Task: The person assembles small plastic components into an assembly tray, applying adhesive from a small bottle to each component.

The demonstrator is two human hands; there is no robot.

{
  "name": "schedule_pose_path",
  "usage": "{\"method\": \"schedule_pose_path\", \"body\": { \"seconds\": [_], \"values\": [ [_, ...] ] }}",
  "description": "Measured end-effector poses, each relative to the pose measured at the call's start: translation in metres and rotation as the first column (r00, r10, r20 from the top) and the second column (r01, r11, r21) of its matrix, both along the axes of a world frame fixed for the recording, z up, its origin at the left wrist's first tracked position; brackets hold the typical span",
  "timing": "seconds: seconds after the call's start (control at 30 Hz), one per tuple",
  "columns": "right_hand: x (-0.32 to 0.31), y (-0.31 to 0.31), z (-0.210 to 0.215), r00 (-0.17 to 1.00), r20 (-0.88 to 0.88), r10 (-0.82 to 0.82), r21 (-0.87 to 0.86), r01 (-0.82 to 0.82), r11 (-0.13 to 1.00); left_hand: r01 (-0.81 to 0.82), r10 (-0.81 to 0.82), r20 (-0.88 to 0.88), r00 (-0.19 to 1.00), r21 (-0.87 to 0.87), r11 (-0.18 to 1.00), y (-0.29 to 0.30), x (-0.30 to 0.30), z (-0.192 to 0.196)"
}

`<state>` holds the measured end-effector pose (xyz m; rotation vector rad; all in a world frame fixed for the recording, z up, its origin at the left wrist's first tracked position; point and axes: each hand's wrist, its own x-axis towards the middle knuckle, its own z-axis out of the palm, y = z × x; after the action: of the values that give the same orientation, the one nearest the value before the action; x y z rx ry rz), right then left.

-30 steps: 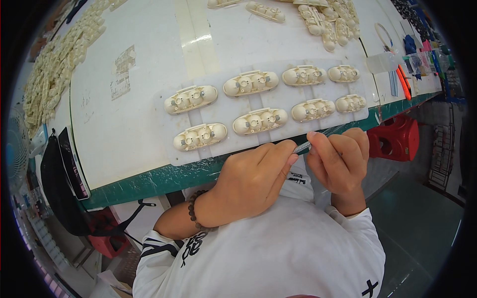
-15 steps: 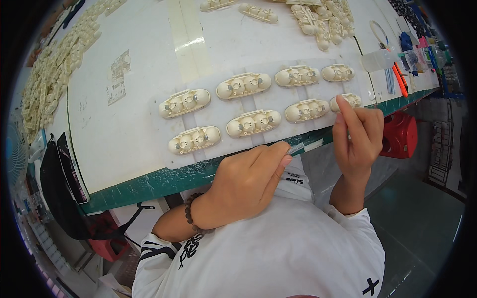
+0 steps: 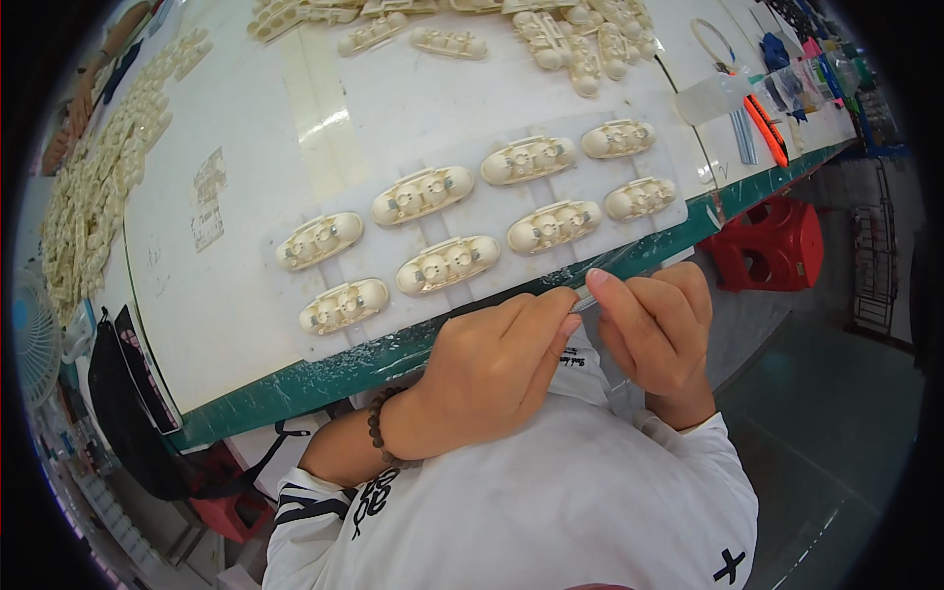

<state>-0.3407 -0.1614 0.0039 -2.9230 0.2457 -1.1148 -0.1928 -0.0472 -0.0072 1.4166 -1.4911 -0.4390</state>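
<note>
My left hand (image 3: pixel 492 369) and my right hand (image 3: pixel 659 329) meet just below the table's green front edge (image 3: pixel 324 369). Together their fingertips pinch a small grey piece (image 3: pixel 583 300); what it is I cannot make out. A dark bead bracelet sits on my left wrist. Just beyond the hands a white tray (image 3: pixel 492 211) lies on the table. It carries two rows of cream oval plastic parts (image 3: pixel 447 264), each with round sockets. Neither hand touches the tray.
Many more cream parts lie heaped along the left side (image 3: pixel 88 216) and at the far edge (image 3: pixel 580 44) of the white table. Small tools and an orange item (image 3: pixel 767 128) lie at the right end. A red stool (image 3: pixel 772 246) stands under the table.
Half a second ago my right hand reached up to the tray's right-hand parts. It has come back down to my left hand, and both now pinch the small grey piece.
</note>
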Motion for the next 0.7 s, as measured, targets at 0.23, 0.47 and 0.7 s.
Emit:
{"method": "schedule_pose_path", "body": {
  "seconds": [0.23,0.47,0.7],
  "values": [
    [-0.012,-0.012,-0.003,0.999,-0.031,-0.04,-0.009,0.04,0.999,0.048,-0.048,-0.054,0.997,0.006,0.999,-0.014,-0.005,-0.008],
    [-0.007,-0.01,-0.009,0.998,0.026,-0.066,0.003,0.065,0.998,0.028,-0.027,-0.065,0.998,0.014,1.0,-0.014,-0.005,-0.008],
    [-0.007,-0.035,-0.007,0.942,0.084,-0.325,0.145,0.311,0.939,0.058,-0.057,-0.066,0.996,0.017,0.998,-0.011,-0.002,-0.006]
  ]
}}
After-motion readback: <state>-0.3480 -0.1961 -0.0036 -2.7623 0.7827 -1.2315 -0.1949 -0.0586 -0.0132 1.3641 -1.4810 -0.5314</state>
